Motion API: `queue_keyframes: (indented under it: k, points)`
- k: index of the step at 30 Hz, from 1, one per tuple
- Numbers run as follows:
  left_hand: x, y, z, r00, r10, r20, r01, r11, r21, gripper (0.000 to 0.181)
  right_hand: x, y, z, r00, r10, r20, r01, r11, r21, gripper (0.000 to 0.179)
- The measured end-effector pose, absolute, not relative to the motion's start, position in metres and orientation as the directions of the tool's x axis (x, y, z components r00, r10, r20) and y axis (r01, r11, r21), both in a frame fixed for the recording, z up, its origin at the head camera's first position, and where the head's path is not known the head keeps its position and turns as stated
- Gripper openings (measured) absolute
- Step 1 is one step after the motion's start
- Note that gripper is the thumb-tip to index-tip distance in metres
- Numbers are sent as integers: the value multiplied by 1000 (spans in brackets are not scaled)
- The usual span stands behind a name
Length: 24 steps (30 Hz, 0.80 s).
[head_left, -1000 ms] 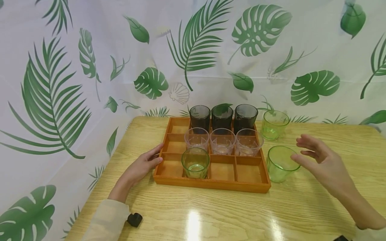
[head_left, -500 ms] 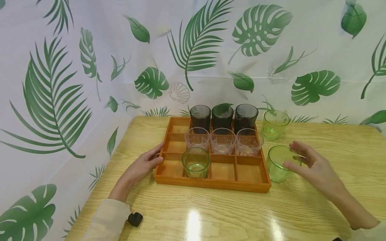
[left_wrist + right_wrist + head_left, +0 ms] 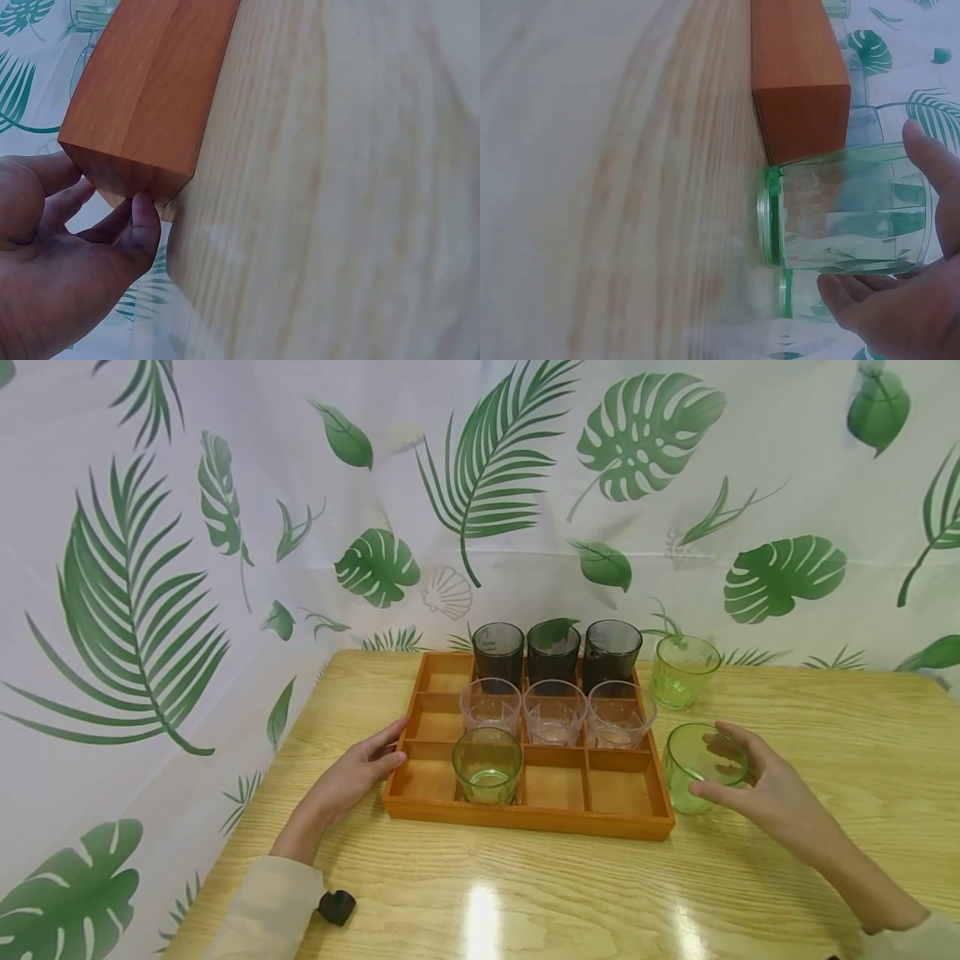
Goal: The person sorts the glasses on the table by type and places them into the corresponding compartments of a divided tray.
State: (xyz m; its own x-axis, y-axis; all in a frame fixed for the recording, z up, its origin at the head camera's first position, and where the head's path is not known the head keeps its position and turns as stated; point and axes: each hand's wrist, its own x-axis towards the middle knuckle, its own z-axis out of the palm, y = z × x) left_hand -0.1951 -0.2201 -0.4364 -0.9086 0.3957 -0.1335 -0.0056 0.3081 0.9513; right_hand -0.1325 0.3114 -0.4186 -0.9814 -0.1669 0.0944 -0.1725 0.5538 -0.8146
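An orange-brown wooden compartment tray [image 3: 525, 817] lies on the table. My left hand [image 3: 356, 777] touches its left side, thumb and fingertips spread against the end wall, as the left wrist view also shows. To the right of the tray stands a green glass [image 3: 686, 777], upright. Around its right side curls my right hand [image 3: 780, 793], thumb at the near wall and fingers at the far rim. In the right wrist view the green glass [image 3: 847, 217] sits between thumb and fingers. Another green glass [image 3: 487, 768] stands in the tray's front row.
Three dark grey glasses [image 3: 552, 660] fill part of the tray's back row. Three clear pinkish glasses [image 3: 555, 718] stand in its middle row. A further green glass [image 3: 682, 677] is at the back right on the wooden table [image 3: 570, 893]. Leaf-patterned cloth [image 3: 525, 485] hangs behind.
My right hand has moved left to the near green glass, and its thumb and fingers have come around it. The left hand and the tray have stayed in place.
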Motion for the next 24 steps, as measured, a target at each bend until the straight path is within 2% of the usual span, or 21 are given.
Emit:
queue_keyframes:
  k: [11,24]
  points:
    - [-194,-220,-436,-909,396,-130,-6,300,954,63,-131,311,-417,-984,-156,91,-163,558,-814,94]
    - [-195,-221,-437,-908,398,-131,-6,299,954,63,-125,318,-393,-983,-118,142,-184,561,-807,95]
